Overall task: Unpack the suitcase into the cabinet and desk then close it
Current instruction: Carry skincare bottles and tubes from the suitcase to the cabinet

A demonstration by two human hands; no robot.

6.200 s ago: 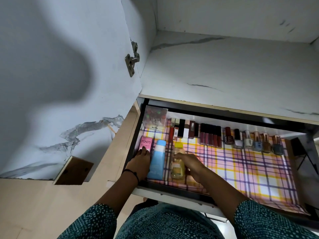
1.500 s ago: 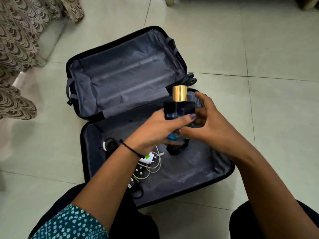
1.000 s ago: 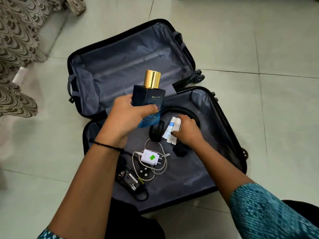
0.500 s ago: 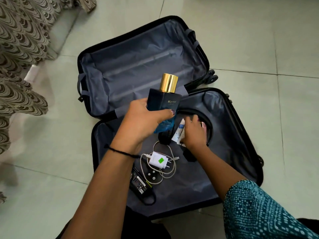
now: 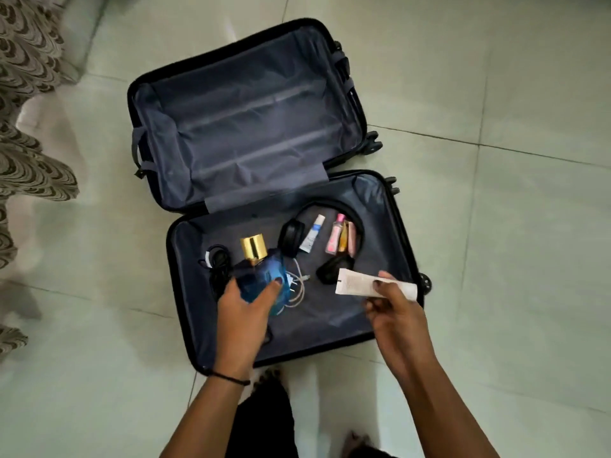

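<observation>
A black suitcase (image 5: 401, 223) lies open on the tiled floor, its grey lining showing. My left hand (image 5: 243, 309) grips a blue perfume bottle (image 5: 261, 276) with a gold cap over the near half. My right hand (image 5: 393, 309) pinches a white tube (image 5: 358, 282) above the case's right side. Inside the near half lie black headphones (image 5: 292, 236), a small white tube (image 5: 312, 234), three small pink and yellow bottles (image 5: 342, 238), a black cable (image 5: 218, 262) and a white charger cable (image 5: 299, 285), partly hidden by the perfume bottle.
The far half of the suitcase (image 5: 244, 120) holds only its lining. A patterned curtain (image 5: 23, 94) hangs at the left edge. Pale floor tiles (image 5: 512, 259) surround the case. My feet (image 5: 267, 381) stand at its near edge.
The view has risen higher above the case. My right hand lifted a white tube out of the headphones' loop. My left hand lowered the perfume bottle toward me.
</observation>
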